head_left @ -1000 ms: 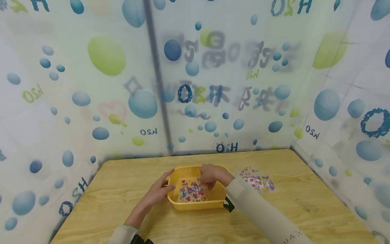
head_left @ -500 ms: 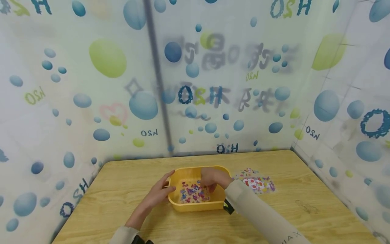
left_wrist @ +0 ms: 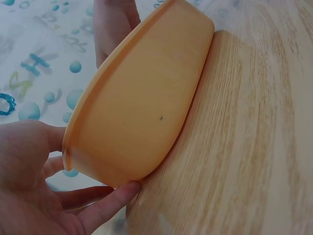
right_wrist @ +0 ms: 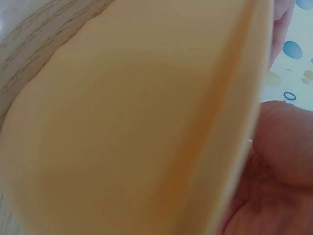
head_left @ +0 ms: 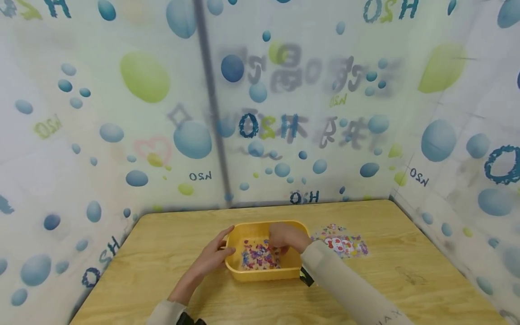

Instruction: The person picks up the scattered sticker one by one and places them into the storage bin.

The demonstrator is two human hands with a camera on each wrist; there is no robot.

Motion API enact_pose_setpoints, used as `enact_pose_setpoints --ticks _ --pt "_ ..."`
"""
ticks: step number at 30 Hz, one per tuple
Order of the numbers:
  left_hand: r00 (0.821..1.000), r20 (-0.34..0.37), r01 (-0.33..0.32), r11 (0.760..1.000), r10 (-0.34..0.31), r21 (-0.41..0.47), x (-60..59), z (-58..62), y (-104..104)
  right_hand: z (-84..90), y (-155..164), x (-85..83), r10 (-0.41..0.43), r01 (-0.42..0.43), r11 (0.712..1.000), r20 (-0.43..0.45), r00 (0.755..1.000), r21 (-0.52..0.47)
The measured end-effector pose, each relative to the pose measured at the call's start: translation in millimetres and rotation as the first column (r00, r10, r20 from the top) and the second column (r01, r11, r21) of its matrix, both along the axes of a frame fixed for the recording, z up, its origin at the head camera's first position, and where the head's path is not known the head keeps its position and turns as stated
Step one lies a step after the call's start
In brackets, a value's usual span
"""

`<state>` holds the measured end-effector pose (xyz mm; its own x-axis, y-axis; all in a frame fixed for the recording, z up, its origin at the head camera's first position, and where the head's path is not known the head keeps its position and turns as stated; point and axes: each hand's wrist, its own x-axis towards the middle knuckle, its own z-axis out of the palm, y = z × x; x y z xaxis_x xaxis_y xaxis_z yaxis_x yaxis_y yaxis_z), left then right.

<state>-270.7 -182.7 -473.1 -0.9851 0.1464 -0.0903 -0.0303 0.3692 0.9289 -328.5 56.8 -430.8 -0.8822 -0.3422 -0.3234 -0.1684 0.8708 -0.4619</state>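
A yellow plastic basin [head_left: 268,275] stands on the wooden table in the head view. Inside, toward its left, lies a clear sheet of small colourful stickers [head_left: 257,258]. My left hand [head_left: 211,253] grips the basin's left end, thumb over the rim; the left wrist view shows the fingers under the rim and against the outer wall [left_wrist: 137,103]. My right hand [head_left: 286,235] reaches into the basin with curled fingers at the sheet's right edge, fingertips mostly hidden. In the right wrist view the basin wall [right_wrist: 122,122] covers most of that hand [right_wrist: 288,147].
A second clear sheet of colourful stickers [head_left: 343,244], with white cartoon figures, lies on the table [head_left: 406,234] just right of the basin, partly behind the right sleeve [head_left: 345,277]. A patterned curtain [head_left: 260,180] closes off the back and sides.
The head view has shifted very slightly. Both hands stay at the basin, and the sticker sheets keep their places.
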Motion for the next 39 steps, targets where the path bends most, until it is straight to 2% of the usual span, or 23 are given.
enact_pose_setpoints --ticks 8,15,21,32,39 --pt "1.0 0.003 0.007 1.0 -0.007 0.005 0.4 1.3 1.4 8.2 4.4 1.7 0.056 -0.055 0.998 -0.074 0.996 0.015" --pt "1.0 0.008 0.012 1.0 -0.012 -0.015 1.5 0.6 1.4 26.8 14.5 12.7 0.082 -0.09 0.993 -0.095 0.992 -0.081" --pt "1.0 0.007 0.009 1.0 -0.009 -0.007 1.1 1.0 1.6 43.1 30.9 22.2 0.114 -0.136 0.982 -0.161 0.98 -0.135" --pt "1.0 -0.011 0.014 1.0 -0.015 -0.008 1.2 3.6 -2.6 64.1 68.8 35.9 0.068 -0.113 0.963 -0.187 0.98 -0.243" --pt "1.0 0.011 0.028 1.0 -0.028 0.002 -0.7 0.7 -0.8 60.1 98.1 41.5 -0.008 -0.055 0.954 -0.208 0.978 -0.296"
